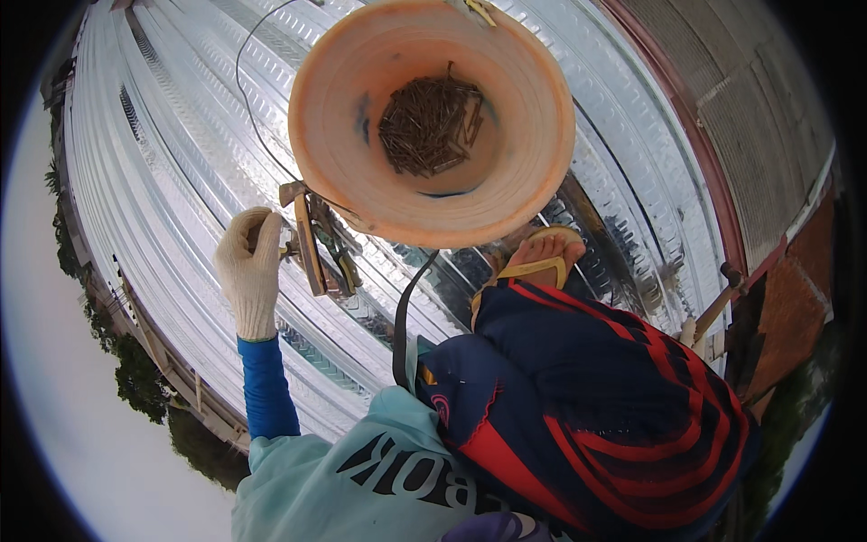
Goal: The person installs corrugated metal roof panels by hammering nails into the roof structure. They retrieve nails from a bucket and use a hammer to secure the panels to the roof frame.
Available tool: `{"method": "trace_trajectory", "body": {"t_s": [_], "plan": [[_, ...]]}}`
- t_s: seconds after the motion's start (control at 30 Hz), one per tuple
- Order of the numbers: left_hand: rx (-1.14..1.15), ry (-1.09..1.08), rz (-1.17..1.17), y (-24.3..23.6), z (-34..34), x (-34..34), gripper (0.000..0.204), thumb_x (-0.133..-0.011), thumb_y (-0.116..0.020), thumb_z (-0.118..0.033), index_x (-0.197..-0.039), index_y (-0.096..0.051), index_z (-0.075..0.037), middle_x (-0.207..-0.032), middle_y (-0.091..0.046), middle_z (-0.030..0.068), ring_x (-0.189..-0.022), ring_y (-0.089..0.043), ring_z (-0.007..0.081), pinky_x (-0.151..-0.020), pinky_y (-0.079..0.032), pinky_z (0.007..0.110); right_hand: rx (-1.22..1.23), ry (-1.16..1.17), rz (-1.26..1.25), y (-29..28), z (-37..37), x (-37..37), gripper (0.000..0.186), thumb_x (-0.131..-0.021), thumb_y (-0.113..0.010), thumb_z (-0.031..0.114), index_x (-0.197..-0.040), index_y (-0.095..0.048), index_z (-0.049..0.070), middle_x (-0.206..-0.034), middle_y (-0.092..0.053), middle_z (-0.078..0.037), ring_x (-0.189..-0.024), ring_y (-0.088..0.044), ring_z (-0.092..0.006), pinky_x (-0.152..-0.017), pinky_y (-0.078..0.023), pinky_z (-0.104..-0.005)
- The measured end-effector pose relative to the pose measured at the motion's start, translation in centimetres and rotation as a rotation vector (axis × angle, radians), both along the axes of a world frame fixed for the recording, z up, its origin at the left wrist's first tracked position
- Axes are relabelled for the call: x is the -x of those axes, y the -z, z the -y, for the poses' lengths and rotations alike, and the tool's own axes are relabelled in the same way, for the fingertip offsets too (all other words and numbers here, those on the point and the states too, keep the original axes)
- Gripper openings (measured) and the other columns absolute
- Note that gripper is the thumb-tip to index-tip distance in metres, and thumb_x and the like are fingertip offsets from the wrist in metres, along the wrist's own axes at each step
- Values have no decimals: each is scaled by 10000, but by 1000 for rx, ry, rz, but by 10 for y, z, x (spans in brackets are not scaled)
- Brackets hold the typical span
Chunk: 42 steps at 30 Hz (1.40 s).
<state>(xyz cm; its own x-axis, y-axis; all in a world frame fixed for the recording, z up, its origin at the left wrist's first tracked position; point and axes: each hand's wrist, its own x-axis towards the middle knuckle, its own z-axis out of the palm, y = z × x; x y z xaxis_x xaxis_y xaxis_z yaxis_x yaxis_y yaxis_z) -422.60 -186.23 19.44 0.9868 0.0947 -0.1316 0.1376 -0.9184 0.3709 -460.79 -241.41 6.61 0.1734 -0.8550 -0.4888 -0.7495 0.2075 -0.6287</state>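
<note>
My left hand, in a white knit glove, is closed beside the near left of the bucket. A small metallic bit shows at its fingertips; what it is I cannot make out. Next to it, a wooden-handled tool with a metal head and what look like pliers hang at the rim of the orange plastic bucket. Brown nails lie heaped on its bottom. At the right, beyond my leg, a hammer sticks up, with a sliver of my gloved right hand closed at its handle; the rest is hidden.
I am on shiny ribbed metal roofing sheets. My sandalled foot rests just below the bucket, whose wire handle loops out left. A reddish edge strip borders grey corrugated roofing on the right. Trees stand beyond the left edge.
</note>
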Motion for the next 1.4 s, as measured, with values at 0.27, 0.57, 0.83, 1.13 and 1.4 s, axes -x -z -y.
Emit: {"method": "trace_trajectory", "body": {"t_s": [0.27, 0.57, 0.83, 1.13, 1.4], "plan": [[-642, 1186, -151, -28, 168, -103, 153, -970, -751, -162, -1033, -829, -48, -896, -785, 79, -804, -755, 250, -763, -599, 401, 49, 48, 35, -5, -5, 25, 310, -1102, -709, 373, -1032, -572, 104, -622, -519, 6, -445, -499, -118, -422, -417, -281], [-248, 984, -248, -11, 138, -130, 176, -969, -726, -188, -1083, -825, -98, -967, -776, 121, -899, -775, 331, -832, -632, 469, -8, 190, 51, -23, -32, 32, 267, -1121, -669, 305, -1055, -579, 63, -633, -513, -5, -464, -504, -113, -443, -436, -281], [-373, 1436, -319, 132, 199, -129, 245, -972, -751, -241, -1209, -785, -191, -1083, -753, 96, -1018, -764, 304, -887, -626, 446, 42, 174, 52, -21, -25, 24, 267, -1122, -666, 303, -1054, -573, 62, -625, -533, -15, -456, -512, -116, -431, -420, -286], [-280, 1254, -390, 157, 207, -118, 386, -923, -798, -290, -1255, -736, -104, -1148, -762, 141, -1064, -757, 346, -909, -614, 484, 2, 161, 95, -13, -35, 42, 263, -1130, -664, 299, -1031, -582, 70, -626, -529, -7, -464, -503, -109, -440, -405, -280], [-268, 1199, -356, 173, 212, -109, 335, -905, -802, -216, -1196, -719, -73, -1106, -764, 169, -1027, -759, 386, -898, -614, 496, 23, 185, 88, -17, -42, 43, 249, -1121, -684, 279, -1031, -591, 66, -625, -524, 0, -464, -496, -105, -445, -396, -274]]}}
